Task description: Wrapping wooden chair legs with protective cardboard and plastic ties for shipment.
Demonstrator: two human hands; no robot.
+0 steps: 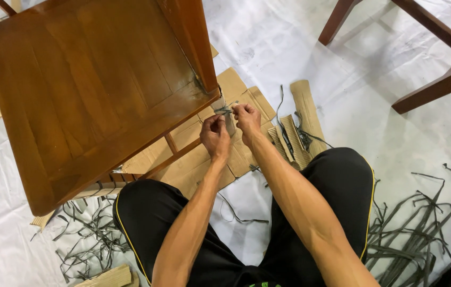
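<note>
Strap (224,110), a thin grey strip, sits pinched between both hands at the front corner of the brown wooden chair (87,90), right against the seat's edge. Left hand (215,136) and right hand (247,118) are each closed on it, almost touching; what the fingertips do is too small to make out. Flattened cardboard (246,98) lies beneath. Open white floor sheet (289,48) spreads beyond. Two piles of cut straps (422,223) flank the knees; a second chair (437,58) is cut off.

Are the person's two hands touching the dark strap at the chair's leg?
Touching. In the head view, the left hand and right hand both pinch the dark strap between fingertips beside the wooden chair, with no gap visible.
</note>
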